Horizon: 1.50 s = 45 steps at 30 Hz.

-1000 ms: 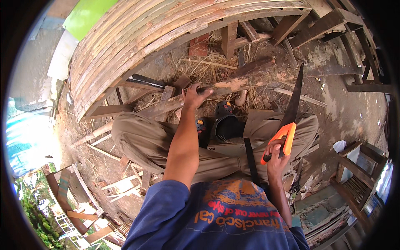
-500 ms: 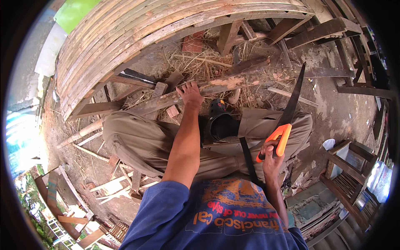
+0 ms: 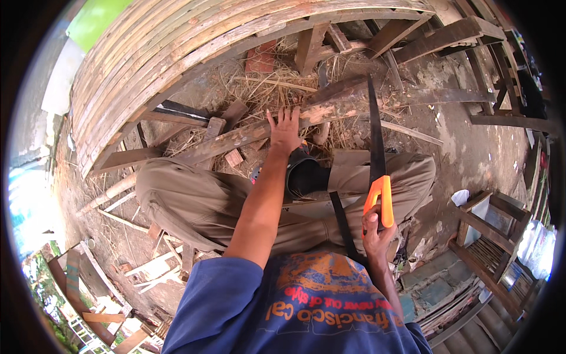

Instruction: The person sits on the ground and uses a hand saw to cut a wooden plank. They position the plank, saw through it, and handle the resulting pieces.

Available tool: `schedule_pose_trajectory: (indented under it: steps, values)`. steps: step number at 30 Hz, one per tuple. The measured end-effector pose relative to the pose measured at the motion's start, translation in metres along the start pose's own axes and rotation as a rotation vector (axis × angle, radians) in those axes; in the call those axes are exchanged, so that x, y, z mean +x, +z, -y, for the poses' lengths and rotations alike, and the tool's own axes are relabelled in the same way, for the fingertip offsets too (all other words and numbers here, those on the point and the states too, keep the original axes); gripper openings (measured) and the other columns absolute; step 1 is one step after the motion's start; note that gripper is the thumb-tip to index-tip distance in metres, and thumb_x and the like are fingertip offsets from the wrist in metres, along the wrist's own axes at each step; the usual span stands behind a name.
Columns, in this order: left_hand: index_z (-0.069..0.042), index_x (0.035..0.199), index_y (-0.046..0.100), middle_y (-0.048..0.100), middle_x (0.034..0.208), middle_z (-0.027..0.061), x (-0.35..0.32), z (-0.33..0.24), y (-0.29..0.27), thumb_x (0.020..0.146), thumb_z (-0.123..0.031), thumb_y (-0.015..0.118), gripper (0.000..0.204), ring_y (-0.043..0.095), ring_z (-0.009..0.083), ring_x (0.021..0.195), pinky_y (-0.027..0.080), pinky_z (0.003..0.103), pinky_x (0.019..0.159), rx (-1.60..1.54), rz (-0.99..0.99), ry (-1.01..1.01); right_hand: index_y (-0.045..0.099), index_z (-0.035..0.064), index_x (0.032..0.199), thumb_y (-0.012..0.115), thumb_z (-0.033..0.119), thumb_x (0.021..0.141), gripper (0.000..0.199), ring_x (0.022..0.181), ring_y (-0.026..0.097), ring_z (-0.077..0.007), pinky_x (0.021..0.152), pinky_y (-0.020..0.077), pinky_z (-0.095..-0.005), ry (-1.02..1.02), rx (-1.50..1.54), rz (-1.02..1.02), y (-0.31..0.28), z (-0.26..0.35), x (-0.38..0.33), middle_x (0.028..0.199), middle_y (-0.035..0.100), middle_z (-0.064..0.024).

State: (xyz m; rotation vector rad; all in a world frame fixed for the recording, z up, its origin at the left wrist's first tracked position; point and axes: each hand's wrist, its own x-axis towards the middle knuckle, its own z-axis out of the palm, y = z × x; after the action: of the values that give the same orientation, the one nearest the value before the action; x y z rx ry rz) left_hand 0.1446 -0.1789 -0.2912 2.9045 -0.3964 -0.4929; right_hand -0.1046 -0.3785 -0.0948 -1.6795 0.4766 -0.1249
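your left hand (image 3: pixel 285 131) flat on the plank (image 3: pixel 259 131), fingers spread, right hand (image 3: pixel 376 231) gripping the saw (image 3: pixel 377 177), blade up, near the plank

Curved stack of wooden slats (image 3: pixel 194 53) far left, dry straw (image 3: pixel 265 88) on the dirt beneath it. Red brick (image 3: pixel 259 58) far centre. Dark timber frames (image 3: pixel 448 35) far right. Small wooden chair (image 3: pixel 492 230) near right, white cup (image 3: pixel 460 196) just beside it.

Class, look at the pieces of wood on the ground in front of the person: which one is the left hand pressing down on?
The left hand lies flat on the long weathered plank that runs slantwise across the straw, just beyond the knees. The curved slats behind and the short offcuts beside it go untouched.
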Motion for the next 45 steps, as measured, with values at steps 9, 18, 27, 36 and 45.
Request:
schedule_pose_trajectory:
  steps: [9, 18, 27, 36, 45]
  values:
    - [-0.01, 0.144, 0.042, 0.057, 0.134, 0.0152, 0.042, 0.003, -0.017, 0.075, -0.011, 0.072, 0.076, 0.051, 0.0334, 0.129, 0.035, 0.061, 0.109, -0.093, 0.159, -0.015, 0.054, 0.0023, 0.088, 0.062, 0.037, 0.101, 0.038, 0.052, 0.042, -0.0052, 0.046, 0.0297, -0.0235, -0.076, -0.089, -0.017, -0.003, -0.006, -0.006, 0.062, 0.048, 0.0025]
    - [-0.006, 0.132, 0.055, 0.061, 0.129, 0.0174, 0.101, 0.044, -0.068, 0.065, -0.029, 0.075, 0.074, 0.057, 0.029, 0.121, 0.046, 0.04, 0.098, -0.274, 0.677, -0.062, 0.054, 0.0005, 0.093, 0.062, 0.03, 0.101, 0.031, 0.057, 0.043, -0.0057, 0.051, 0.0328, -0.0234, -0.038, 0.009, -0.034, -0.011, 0.003, -0.001, 0.066, 0.049, 0.0016]
    - [-0.004, 0.129, 0.055, 0.061, 0.125, 0.0179, 0.101, 0.043, -0.065, 0.059, -0.025, 0.071, 0.075, 0.06, 0.0295, 0.11, 0.047, 0.043, 0.088, -0.311, 0.674, -0.068, 0.053, -0.0004, 0.096, 0.058, 0.016, 0.102, 0.018, 0.051, 0.04, -0.0055, 0.046, 0.03, -0.0237, 0.038, 0.082, -0.016, 0.004, 0.013, -0.003, 0.063, 0.047, 0.0009]
    - [-0.004, 0.138, 0.052, 0.058, 0.134, 0.0186, 0.109, 0.054, -0.056, 0.056, -0.031, 0.073, 0.089, 0.057, 0.0315, 0.12, 0.046, 0.043, 0.097, -0.345, 0.682, -0.054, 0.057, 0.0007, 0.087, 0.064, 0.01, 0.096, 0.014, 0.062, 0.045, -0.0045, 0.055, 0.037, -0.0239, 0.188, 0.159, -0.013, 0.01, 0.025, -0.008, 0.067, 0.053, 0.004]
    - [-0.005, 0.145, 0.046, 0.05, 0.143, 0.0221, 0.113, 0.059, -0.072, 0.054, -0.035, 0.079, 0.102, 0.055, 0.0349, 0.123, 0.045, 0.047, 0.099, -0.324, 0.745, -0.077, 0.058, 0.0006, 0.088, 0.065, 0.012, 0.096, 0.015, 0.065, 0.046, -0.0059, 0.058, 0.0383, -0.0254, 0.176, 0.098, -0.015, 0.01, 0.033, -0.007, 0.069, 0.051, 0.0027]
